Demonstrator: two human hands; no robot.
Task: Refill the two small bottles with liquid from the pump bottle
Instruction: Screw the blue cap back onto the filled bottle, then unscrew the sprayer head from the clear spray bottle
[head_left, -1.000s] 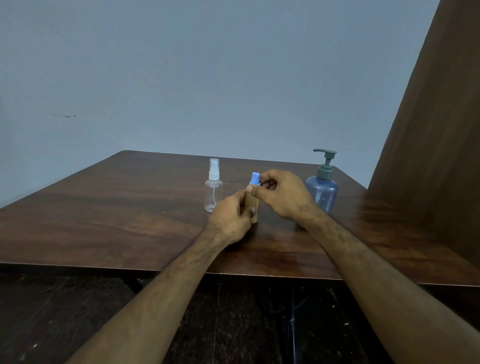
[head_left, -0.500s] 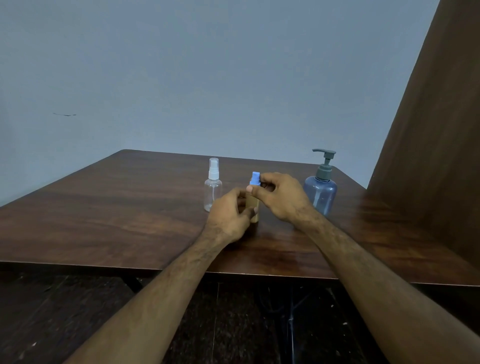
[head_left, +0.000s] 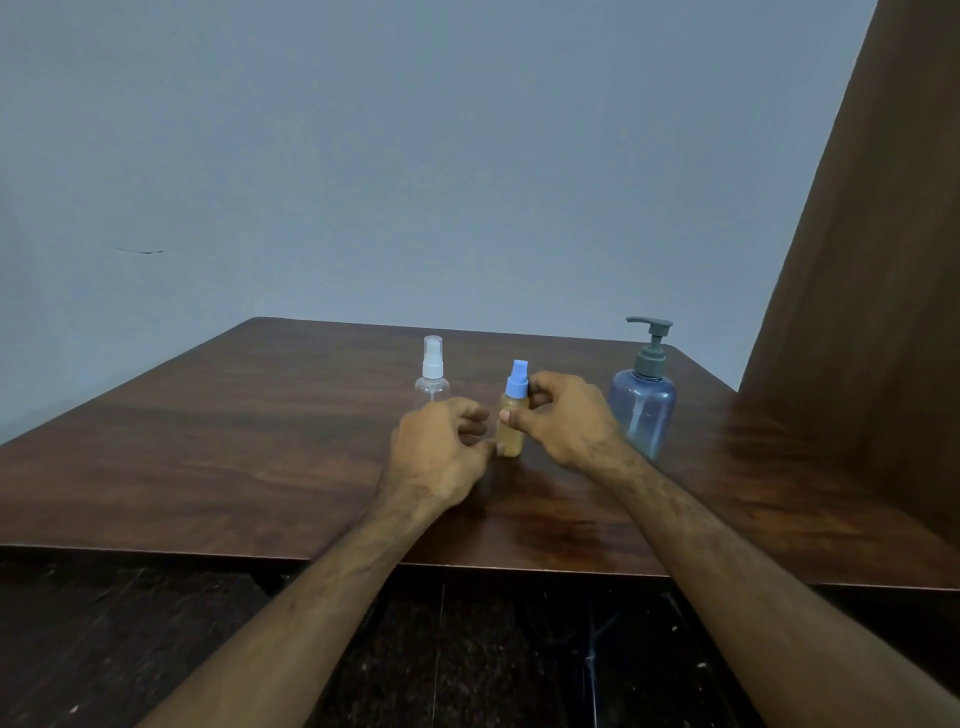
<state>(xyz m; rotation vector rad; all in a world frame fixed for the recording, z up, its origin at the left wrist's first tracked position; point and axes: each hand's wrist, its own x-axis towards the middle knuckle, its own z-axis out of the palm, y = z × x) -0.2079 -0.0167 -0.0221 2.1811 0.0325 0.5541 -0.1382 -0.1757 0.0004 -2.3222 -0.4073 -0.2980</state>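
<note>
Our right hand (head_left: 563, 418) pinches the amber bottle (head_left: 511, 418) below its blue cap (head_left: 518, 380); our left hand (head_left: 441, 454) hovers beside it, fingers loosely curled, holding nothing.

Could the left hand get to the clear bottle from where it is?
Probably yes: the left hand sits just in front of the clear bottle, holds nothing, and nothing lies between them.

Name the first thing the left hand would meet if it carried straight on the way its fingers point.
Probably the amber spray bottle: the left hand has its fingers curled toward it, just short of its side.
</note>
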